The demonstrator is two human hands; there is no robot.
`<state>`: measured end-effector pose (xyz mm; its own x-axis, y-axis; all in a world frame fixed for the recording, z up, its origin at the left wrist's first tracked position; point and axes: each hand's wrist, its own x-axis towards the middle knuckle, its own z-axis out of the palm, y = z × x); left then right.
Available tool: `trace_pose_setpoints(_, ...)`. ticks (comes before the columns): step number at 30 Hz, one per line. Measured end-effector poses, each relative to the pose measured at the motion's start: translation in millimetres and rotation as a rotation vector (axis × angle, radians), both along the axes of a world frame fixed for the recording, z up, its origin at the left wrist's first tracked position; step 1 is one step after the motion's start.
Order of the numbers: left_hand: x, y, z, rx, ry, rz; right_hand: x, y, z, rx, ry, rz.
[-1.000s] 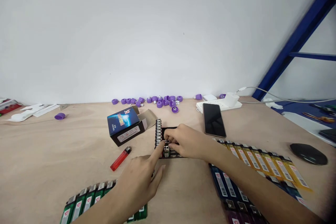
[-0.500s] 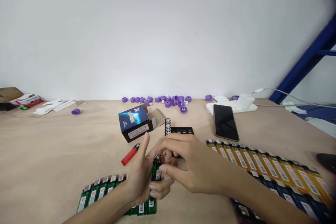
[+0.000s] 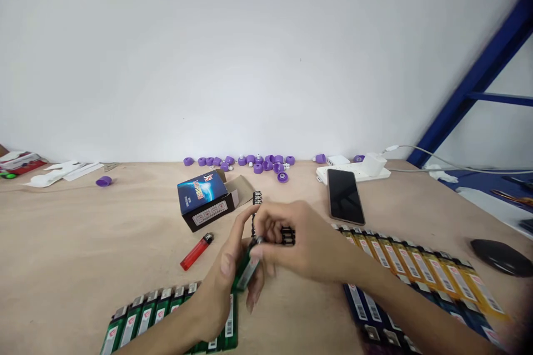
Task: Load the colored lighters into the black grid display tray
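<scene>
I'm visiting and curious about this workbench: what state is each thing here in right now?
Left hand, closed around a green lighter
Right hand, fingertips at the green lighter's top end
Red lighter, lying on the table
Box, open, with its flap folded back
Phone, lying face up, screen dark
Purple caps, scattered in a loose row by the wall

- We see the left hand (image 3: pixel 220 299) gripping a green lighter (image 3: pixel 246 270), the right hand (image 3: pixel 300 238) just above it, both crowding the black rack (image 3: pixel 287 236).
- Ahead, a gap separates the lighter carton (image 3: pixel 204 199) from the smartphone (image 3: pixel 345 197).
- To the right, rows of yellow lighters (image 3: pixel 420 266) obstruct the way to the computer mouse (image 3: pixel 502 258).
- To the left, the plywood tabletop (image 3: pixel 83 244) runs past a red lighter (image 3: pixel 196 251).
</scene>
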<state>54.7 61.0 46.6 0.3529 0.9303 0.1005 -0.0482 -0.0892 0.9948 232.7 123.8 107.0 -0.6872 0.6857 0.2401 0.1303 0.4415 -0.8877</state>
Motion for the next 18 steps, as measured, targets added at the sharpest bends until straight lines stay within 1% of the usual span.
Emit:
trace_pose_setpoints(2,-3.4,5.1,-2.8,0.192,0.178,0.032,7.9,14.5,0.3,-0.016,0.15,-0.129)
trace_pose_setpoints(4,-4.9,10.9,-6.2,0.357,0.449,0.055,15.0,31.3,-5.1,0.036,0.231,-0.329)
trace_pose_setpoints(6,-4.0,14.9,-8.8,0.457,0.726,0.04,19.6,46.7,-16.0,0.096,0.199,-0.512)
trace_pose_setpoints(7,-2.6,15.8,-9.3,0.482,0.847,0.032,20.7,52.8,-22.6,0.118,0.154,-0.572)
trace_pose_setpoints(8,-1.0,16.0,-9.4,0.498,0.953,0.024,21.0,57.4,-29.5,0.131,0.103,-0.601)
trace_pose_setpoints(10,2.4,14.4,-8.6,0.541,1.107,0.03,19.6,62.0,-42.5,0.141,0.013,-0.588)
trace_pose_setpoints(12,4.6,11.8,-8.0,0.607,1.193,0.057,16.7,61.7,-52.5,0.158,-0.066,-0.541)
trace_pose_setpoints(15,5.0,9.3,-9.3,0.702,1.231,0.095,12.4,57.1,-60.5,0.186,-0.144,-0.433)
trace_pose_setpoints(18,4.4,9.8,-12.4,0.758,1.226,0.123,10.9,53.5,-61.2,0.21,-0.19,-0.345)
